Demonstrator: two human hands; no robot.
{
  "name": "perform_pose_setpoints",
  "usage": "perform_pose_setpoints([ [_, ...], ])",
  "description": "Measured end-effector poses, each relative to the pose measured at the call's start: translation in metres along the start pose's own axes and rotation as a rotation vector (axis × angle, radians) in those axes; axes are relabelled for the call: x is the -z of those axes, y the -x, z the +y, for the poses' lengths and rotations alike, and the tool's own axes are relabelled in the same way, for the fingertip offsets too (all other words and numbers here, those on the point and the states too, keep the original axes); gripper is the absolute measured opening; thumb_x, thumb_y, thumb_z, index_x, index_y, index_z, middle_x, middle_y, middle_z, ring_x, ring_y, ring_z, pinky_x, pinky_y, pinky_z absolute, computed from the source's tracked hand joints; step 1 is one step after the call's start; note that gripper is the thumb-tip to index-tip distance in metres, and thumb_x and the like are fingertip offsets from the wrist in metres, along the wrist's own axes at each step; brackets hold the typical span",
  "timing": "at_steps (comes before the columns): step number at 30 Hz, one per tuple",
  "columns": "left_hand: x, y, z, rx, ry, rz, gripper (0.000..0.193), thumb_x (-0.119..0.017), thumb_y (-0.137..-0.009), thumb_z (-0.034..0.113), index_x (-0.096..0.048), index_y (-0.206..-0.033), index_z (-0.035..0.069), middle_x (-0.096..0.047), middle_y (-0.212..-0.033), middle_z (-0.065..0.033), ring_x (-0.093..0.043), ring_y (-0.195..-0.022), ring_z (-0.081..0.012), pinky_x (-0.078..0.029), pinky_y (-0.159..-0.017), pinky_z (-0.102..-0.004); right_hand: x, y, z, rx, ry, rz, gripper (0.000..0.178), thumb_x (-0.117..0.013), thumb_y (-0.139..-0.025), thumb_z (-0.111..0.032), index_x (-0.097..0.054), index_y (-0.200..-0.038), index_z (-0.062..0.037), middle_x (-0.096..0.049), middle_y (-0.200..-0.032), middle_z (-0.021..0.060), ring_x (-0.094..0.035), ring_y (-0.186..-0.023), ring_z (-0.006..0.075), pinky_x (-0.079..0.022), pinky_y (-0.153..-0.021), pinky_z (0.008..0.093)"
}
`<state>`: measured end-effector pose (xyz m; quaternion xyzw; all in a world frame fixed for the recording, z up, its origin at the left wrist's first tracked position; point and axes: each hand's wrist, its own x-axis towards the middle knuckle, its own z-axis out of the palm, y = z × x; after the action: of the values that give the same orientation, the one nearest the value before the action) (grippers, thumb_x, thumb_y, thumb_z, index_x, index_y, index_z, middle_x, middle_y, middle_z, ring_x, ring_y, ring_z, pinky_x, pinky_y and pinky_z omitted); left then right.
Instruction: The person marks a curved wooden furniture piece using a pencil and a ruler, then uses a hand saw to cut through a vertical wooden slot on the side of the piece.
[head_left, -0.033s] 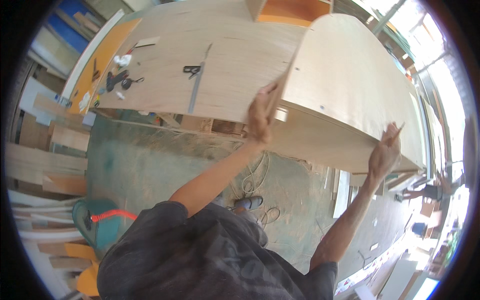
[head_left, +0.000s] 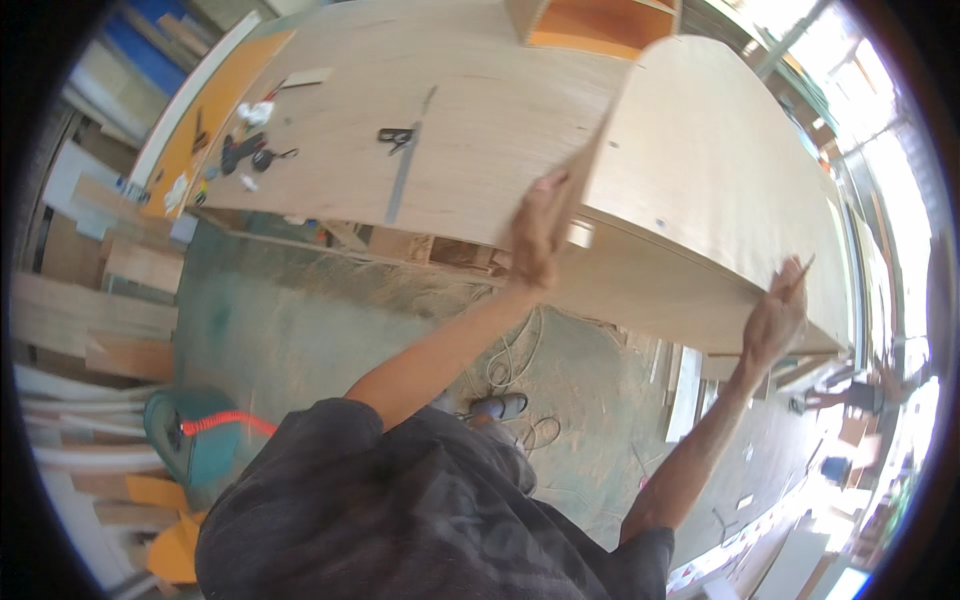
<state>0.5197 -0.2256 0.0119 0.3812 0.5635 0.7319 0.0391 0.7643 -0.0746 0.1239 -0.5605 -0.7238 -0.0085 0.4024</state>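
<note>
A large pale plywood cabinet (head_left: 710, 140) rests at the right end of the workbench, its open side towards me. My left hand (head_left: 535, 240) is closed on the left side panel near its front corner, slightly blurred. Over the front edge at the right, my right hand (head_left: 775, 318) grips the cabinet, with a thin pencil-like stick (head_left: 801, 280) held between its fingers. Several small dark screw holes or heads dot the upper panel. The fingertips of my left hand are partly hidden behind the panel.
On the workbench (head_left: 330, 130) lie a combination square (head_left: 403, 160), a dark cordless drill (head_left: 242, 151) and a tape measure (head_left: 263, 160). An orange-lined box (head_left: 600, 30) stands at the back. Cords (head_left: 515, 360) and sawdust cover the floor; a green machine (head_left: 190, 440) with a red coiled hose is lower left.
The bench and cabinet appear slightly lower and further right in view. Both hands stay at the same places on the cabinet.
</note>
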Motion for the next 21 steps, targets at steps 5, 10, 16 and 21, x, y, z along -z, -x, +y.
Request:
perform_pose_setpoints([
  [5,0.006,-0.006,-0.024,0.134,0.019,-0.052,0.060,-0.036,-0.108,0.045,-0.054,-0.140,-0.003,-0.065,-0.125,-0.0169,-0.058,-0.125,-0.0299,-0.043,-0.111,-0.0434,0.001,-0.005,0.032,-0.036,-0.113,-0.041,0.051,-0.045,-0.110,-0.043,-0.065,-0.141,-0.0071,-0.065,-0.144,0.0146,-0.061,-0.134,0.0308,-0.047,-0.113,0.0422],
  [10,0.024,0.007,-0.091,0.153,-0.063,0.166,0.062,-0.038,-0.106,0.043,-0.048,-0.145,-0.005,-0.053,-0.143,-0.0228,-0.046,-0.140,-0.0329,-0.028,-0.121,-0.0440,0.001,0.003,-0.008,-0.027,-0.036,-0.036,0.047,-0.046,-0.110,-0.034,-0.065,-0.139,-0.0024,-0.068,-0.137,0.0192,-0.065,-0.128,0.0309,-0.053,-0.105,0.0406],
  [16,0.023,0.017,-0.104,0.185,-0.187,0.193,0.072,-0.038,-0.106,0.049,-0.039,-0.153,-0.005,-0.041,-0.160,-0.0261,-0.036,-0.151,-0.0345,-0.019,-0.128,-0.0452,0.002,0.001,0.002,0.015,0.003,-0.032,0.053,-0.045,-0.110,-0.043,-0.066,-0.139,-0.0045,-0.068,-0.136,0.0199,-0.063,-0.128,0.0374,-0.048,-0.107,0.0462],
  [21,0.077,-0.032,-0.045,0.307,0.110,0.387,0.074,-0.036,-0.106,0.053,-0.040,-0.153,-0.003,-0.044,-0.158,-0.0256,-0.037,-0.151,-0.0329,-0.022,-0.127,-0.0455,0.008,0.003,-0.005,-0.044,0.023,-0.011,0.052,-0.045,-0.110,-0.043,-0.066,-0.138,-0.0039,-0.069,-0.134,0.0198,-0.064,-0.126,0.0380,-0.049,-0.106,0.0468],
])
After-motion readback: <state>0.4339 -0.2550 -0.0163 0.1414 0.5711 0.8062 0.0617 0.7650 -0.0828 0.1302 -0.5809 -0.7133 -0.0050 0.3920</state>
